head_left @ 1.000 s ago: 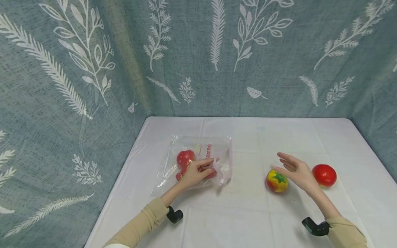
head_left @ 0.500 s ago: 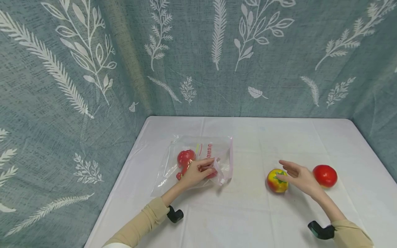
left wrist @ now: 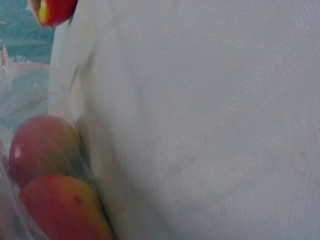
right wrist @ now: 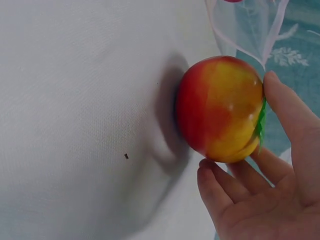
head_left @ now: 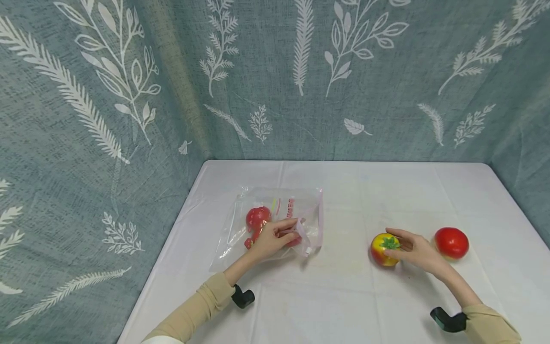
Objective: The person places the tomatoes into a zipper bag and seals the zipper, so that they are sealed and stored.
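My left hand (head_left: 271,240) pinches the pink-edged mouth of a clear zip bag (head_left: 301,200) lying at the left of the table. Red fruits (head_left: 258,218) show inside the bag, partly hidden by the hand. In the left wrist view, two red-and-yellow fruits (left wrist: 47,147) press against the plastic. My right hand (head_left: 417,249) reaches round a yellow-and-red fruit (head_left: 381,249) with a green leafy top, which sits on the table. In the right wrist view, thumb and fingertips (right wrist: 210,182) are right at its surface, loosely bent and spread about it.
A glossy red tomato (head_left: 451,242) sits just right of the right hand. White cloth covers the table (head_left: 343,306), and a blue-green leaf-print curtain (head_left: 275,86) stands behind and beside it. Dark wrist cameras (head_left: 449,320) jut out from both wrists.
My right hand has come down and closer to the yellow-and-red fruit, with thumb and fingers now at its sides. The left hand keeps its hold on the bag.
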Action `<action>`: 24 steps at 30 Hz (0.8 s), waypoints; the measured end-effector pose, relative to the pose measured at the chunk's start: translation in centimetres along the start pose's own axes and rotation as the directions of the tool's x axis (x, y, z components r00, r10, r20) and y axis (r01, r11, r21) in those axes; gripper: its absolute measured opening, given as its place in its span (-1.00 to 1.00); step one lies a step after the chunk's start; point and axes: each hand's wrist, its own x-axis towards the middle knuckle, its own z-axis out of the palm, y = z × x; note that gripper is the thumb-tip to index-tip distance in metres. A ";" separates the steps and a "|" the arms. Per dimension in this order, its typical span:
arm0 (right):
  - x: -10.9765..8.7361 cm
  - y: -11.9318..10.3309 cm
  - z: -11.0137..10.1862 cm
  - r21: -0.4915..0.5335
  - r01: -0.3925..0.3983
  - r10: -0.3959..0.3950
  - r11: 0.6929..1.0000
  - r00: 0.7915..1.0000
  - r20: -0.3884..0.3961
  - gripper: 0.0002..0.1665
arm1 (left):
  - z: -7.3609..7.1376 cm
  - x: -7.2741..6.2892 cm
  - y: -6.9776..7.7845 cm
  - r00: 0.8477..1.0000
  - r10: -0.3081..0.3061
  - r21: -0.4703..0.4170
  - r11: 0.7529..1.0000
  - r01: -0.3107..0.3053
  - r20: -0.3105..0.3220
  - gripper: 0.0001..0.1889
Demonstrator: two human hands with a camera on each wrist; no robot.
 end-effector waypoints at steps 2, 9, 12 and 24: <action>0.0 0.0 0.0 0.003 -0.007 0.007 1.000 1.000 0.005 -0.16 | 0.0 0.0 0.1 1.000 -0.003 -0.006 1.000 0.003 -0.002 -0.57; 0.0 0.2 0.0 0.020 -0.034 0.034 0.999 0.999 0.031 -0.16 | 0.0 0.0 0.1 1.000 -0.007 -0.012 1.000 0.007 0.000 -0.57; -0.1 0.3 0.0 0.033 -0.045 0.044 0.998 0.998 0.045 -0.16 | 0.0 0.0 0.1 1.000 -0.006 -0.017 1.000 0.006 0.005 -0.57; 0.0 0.3 0.1 0.077 -0.087 0.083 0.993 0.995 0.056 -0.14 | -0.1 0.0 0.2 1.000 -0.007 -0.017 1.000 0.007 0.001 -0.57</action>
